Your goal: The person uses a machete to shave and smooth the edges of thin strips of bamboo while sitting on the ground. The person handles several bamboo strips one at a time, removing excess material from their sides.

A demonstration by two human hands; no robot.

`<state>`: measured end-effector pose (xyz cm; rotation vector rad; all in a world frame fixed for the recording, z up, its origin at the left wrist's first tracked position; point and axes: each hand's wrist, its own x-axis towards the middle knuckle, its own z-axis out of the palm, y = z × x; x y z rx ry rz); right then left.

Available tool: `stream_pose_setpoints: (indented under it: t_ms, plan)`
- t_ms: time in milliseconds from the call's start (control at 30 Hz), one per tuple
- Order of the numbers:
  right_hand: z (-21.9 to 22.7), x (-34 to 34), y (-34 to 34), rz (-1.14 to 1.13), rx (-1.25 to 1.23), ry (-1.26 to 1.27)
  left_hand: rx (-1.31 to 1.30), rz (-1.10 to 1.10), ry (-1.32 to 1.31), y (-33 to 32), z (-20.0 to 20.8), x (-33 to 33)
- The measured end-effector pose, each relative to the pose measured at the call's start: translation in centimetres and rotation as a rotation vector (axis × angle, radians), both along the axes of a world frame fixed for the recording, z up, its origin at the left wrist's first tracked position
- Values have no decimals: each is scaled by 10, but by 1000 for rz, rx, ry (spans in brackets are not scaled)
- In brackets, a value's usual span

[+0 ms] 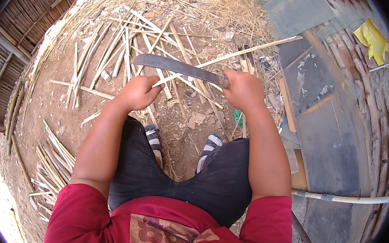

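My right hand (243, 91) is closed round the handle of a machete (176, 67). Its long dark blade points left, roughly level, above the ground in front of my knees. A long pale split-bamboo strip (256, 49) slants up to the right from my left hand (137, 93), whose fingers are pinched on it. The blade crosses over the strip just beyond my left hand; whether the two touch I cannot tell. The strip's shorter end shows below my left wrist.
Many loose bamboo strips (110, 56) lie criss-crossed ahead, and a stacked pile (54, 165) lies at the lower left. On the right are dark sheets (335, 157), a pale pipe (359, 199) and a yellow bag (372, 42). A slatted wall (5, 65) stands at left.
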<state>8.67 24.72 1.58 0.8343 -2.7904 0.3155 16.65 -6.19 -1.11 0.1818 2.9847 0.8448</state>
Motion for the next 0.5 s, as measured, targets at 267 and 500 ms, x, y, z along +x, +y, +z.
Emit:
stream_pose_setpoints:
  t_ms: [267,500]
  plan:
    - [-31,-48,60,-292,-503,-100,-36,52,48,-14,-1,5]
    - [-9,-13,34,-120,-564,-492,113,26,-1,-14,-1,5]
